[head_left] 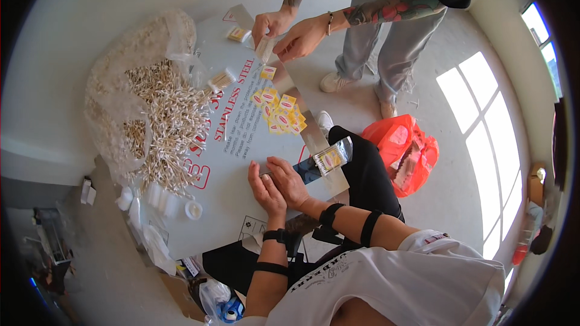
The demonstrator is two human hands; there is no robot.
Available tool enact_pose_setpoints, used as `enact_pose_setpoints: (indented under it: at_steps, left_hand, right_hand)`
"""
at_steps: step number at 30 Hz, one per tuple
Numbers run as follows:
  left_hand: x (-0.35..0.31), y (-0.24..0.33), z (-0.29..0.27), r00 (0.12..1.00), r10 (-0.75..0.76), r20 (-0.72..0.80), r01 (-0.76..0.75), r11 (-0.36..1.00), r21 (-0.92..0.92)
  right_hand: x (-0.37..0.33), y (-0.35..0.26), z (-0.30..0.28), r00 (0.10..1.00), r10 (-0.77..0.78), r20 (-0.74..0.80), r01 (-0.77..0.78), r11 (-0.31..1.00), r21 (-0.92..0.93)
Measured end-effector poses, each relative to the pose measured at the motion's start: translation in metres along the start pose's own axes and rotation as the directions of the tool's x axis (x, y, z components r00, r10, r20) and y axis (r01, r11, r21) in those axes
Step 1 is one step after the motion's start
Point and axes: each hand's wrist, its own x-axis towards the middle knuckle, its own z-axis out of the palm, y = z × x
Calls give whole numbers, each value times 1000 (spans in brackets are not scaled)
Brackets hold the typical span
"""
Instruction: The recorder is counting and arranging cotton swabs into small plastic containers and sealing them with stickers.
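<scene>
My left hand (pixel 267 193) and my right hand (pixel 289 183) are pressed together over the near part of the table, fingers closed and curled. Anything between the palms is hidden. Just right of my right hand, a clear packet of cotton swabs (pixel 331 158) with a yellow card lies at the table edge, beside a dark flat object (pixel 307 171). Left of my hands spreads a big heap of loose cotton swabs (pixel 172 115), spilling from a clear plastic bag (pixel 99 87). Yellow cards (pixel 283 113) lie in a loose pile beyond my hands.
Across the table (pixel 223 172), a co-worker's hands (pixel 296 35) hold a small clear packet (pixel 264 49). Swab bundles lie at the heap's edge (pixel 222 79) and the far side (pixel 239 34). Clear round containers (pixel 162 200) stand front left. A red plastic bag (pixel 402 151) sits right.
</scene>
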Motion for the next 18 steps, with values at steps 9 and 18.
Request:
enact_pose_setpoints:
  at_steps: [9, 18]
  left_hand:
    - [0, 1, 1, 1000, 3, 19, -3, 1000, 5]
    - [1, 5, 1, 1000, -12, 0, 12, 1000, 10]
  right_hand:
    - [0, 1, 0, 1000, 10, -16, -10, 1000, 8]
    - [1, -2, -1, 1000, 20, -16, -20, 1000, -3]
